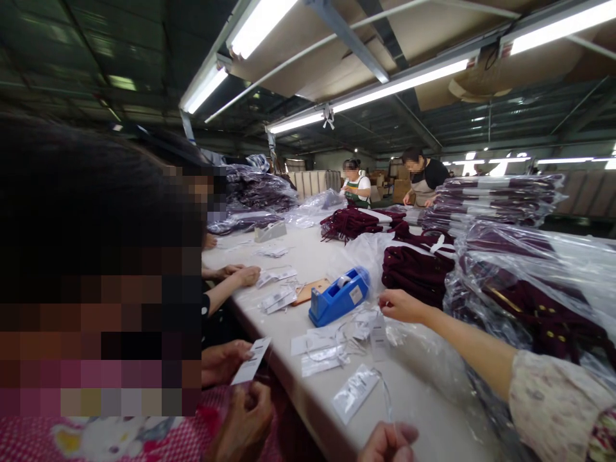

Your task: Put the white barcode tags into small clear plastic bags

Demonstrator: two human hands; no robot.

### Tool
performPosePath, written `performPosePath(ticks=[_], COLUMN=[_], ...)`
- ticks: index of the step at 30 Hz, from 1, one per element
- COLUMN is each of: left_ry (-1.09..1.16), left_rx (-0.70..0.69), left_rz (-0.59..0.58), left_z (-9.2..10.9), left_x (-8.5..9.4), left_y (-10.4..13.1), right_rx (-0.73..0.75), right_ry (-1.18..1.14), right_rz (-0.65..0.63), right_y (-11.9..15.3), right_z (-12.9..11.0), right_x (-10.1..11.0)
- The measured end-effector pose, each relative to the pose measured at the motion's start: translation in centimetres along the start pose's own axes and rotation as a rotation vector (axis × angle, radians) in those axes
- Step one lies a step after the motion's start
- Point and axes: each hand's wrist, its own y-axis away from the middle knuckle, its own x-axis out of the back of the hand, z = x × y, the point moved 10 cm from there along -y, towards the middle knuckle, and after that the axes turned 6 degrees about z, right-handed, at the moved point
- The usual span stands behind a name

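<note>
At the bottom edge, my left hand pinches the end of a white string; a silvery packet lies beside the string on the table. My right hand, its arm in a floral sleeve, is raised above the table right of the blue tape dispenser. Its fingertips are pinched on a thin string, and a white tag hangs just below them. More white tags and packets with strings lie in a loose pile left of that tag.
Maroon garments and bagged stacks fill the table's right side. A brown phone-like object lies behind the dispenser. At left, a nearby person's hands hold a white card; another person's hands touch packets. Two people stand at the back.
</note>
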Motion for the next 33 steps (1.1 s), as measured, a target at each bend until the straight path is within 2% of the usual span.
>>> performPosePath(ticks=[3,5,7,9,11,13,17,22,25,27,30,33], left_ry=[-0.026,0.032,0.085,0.1,0.105,0.107,0.116,0.509,0.619,0.683,0.807,0.934], left_rx=[-0.011,0.007,0.08,0.081,0.077,0.067,0.046,0.317,0.412,0.477,0.57,0.619], left_rz=[0.008,0.006,-0.033,-0.104,-0.151,-0.188,-0.279,-0.501,-0.553,-0.577,-0.61,-0.62], left_z=[2.3,4.8,7.2,9.9,11.8,13.0,14.7,15.0,14.5,13.9,13.2,13.0], left_x=[-0.6,-2.5,-5.9,-9.8,-12.9,-15.0,-17.2,-21.2,-22.7,-23.0,-22.3,-20.9], left_y=[0.6,1.6,3.0,4.3,4.9,4.6,2.3,-0.1,-0.5,-0.1,0.8,1.3], right_rx=[-0.067,-0.103,-0.129,-0.141,-0.142,-0.132,-0.09,-0.028,-0.022,-0.028,-0.027,0.011], right_ry=[-0.259,-0.428,-0.576,-0.704,-0.809,-0.888,-0.967,-0.962,-0.929,-0.91,-0.892,-0.896], right_rz=[0.012,0.033,0.047,0.045,0.03,0.009,-0.03,-0.041,-0.045,-0.043,-0.045,-0.081], right_y=[1.0,1.7,2.4,3.0,3.4,3.7,4.4,5.5,6.0,6.2,6.9,8.1], right_z=[0.5,0.6,0.5,0.3,-0.1,-0.7,-2.9,-6.1,-6.7,-6.5,-6.1,-6.9], right_x=[1.6,2.4,2.9,3.3,3.8,4.6,7.0,9.7,9.7,9.6,9.6,10.2])
